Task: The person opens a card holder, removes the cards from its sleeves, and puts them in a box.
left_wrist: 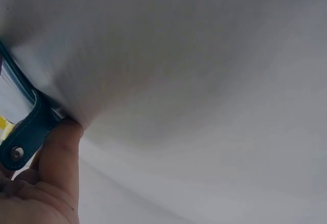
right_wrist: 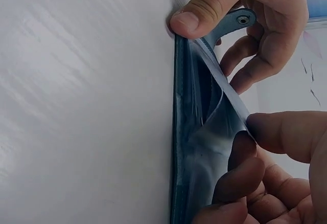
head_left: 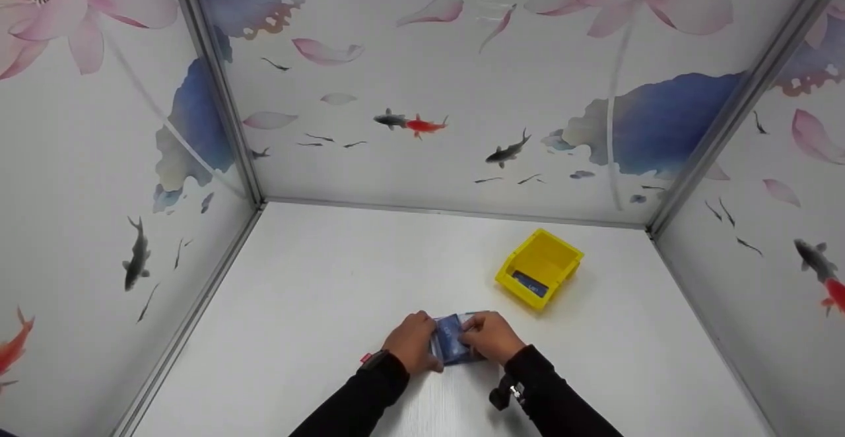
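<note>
A teal card holder (head_left: 455, 362) with clear plastic sleeves lies open on the white table, a blue card (head_left: 449, 338) showing in it. My left hand (head_left: 412, 342) grips its left end, thumb over the edge, beside the snap strap (left_wrist: 30, 132). From the right, my right hand (head_left: 494, 336) pinches the edge of a clear sleeve (right_wrist: 235, 104) between thumb and finger. That sleeve stands lifted away from the teal cover (right_wrist: 178, 116), leaving a gap. Whether a card sits inside the pinched sleeve, I cannot tell.
Beyond my right hand stands a yellow bin (head_left: 546, 255) with a dark blue card (head_left: 530, 284) in it. Printed panels enclose the white table (head_left: 317, 272) at the back and both sides, with metal rails (head_left: 455, 212) along their edges.
</note>
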A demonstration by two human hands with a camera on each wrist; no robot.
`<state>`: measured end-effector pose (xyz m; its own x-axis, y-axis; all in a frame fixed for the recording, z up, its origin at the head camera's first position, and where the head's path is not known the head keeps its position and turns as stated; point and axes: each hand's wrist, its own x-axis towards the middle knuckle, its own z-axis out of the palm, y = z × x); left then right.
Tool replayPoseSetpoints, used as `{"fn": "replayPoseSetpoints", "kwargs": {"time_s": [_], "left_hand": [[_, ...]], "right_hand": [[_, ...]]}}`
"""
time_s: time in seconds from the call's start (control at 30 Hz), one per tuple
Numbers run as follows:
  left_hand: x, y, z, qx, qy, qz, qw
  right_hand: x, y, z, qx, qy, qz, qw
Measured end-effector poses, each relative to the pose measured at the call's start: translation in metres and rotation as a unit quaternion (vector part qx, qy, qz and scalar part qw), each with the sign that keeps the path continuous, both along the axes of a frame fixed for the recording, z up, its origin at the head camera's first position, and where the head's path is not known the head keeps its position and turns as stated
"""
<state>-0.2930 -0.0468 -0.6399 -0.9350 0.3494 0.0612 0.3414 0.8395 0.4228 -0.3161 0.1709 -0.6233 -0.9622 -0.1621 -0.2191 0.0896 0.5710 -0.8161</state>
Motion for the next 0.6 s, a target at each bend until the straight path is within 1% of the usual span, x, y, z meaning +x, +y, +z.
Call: {"fn": "replayPoseSetpoints", "kwargs": {"time_s": [0.03,0.13,0.17,0.3,0.43,0.6], "left_hand": [[0.0,0.0,0.001,-0.002,0.001,-0.001,1.0],[0.0,0.001,-0.001,-0.006,-0.001,0.002,1.0],[-0.001,0.001,-0.003,-0.007,-0.001,0.003,1.0],[-0.002,0.001,-0.004,-0.01,0.005,0.0,0.9999],[-0.002,0.0,-0.004,-0.01,0.01,-0.001,0.9999],[-0.001,0.0,0.0,-0.001,0.003,-0.002,1.0]], "right_hand": [[0.0,0.001,0.0,0.0,0.002,0.0,1.0],[0.0,0.005,0.003,-0.008,0.0,-0.002,1.0],[0.0,0.007,0.003,-0.01,-0.004,-0.005,0.9999],[-0.002,0.01,0.007,-0.018,-0.018,-0.021,0.9995],[-0.003,0.013,0.011,-0.006,-0.015,-0.032,0.9994],[-0.004,0.015,0.018,0.025,0.006,-0.034,0.9991]]}}
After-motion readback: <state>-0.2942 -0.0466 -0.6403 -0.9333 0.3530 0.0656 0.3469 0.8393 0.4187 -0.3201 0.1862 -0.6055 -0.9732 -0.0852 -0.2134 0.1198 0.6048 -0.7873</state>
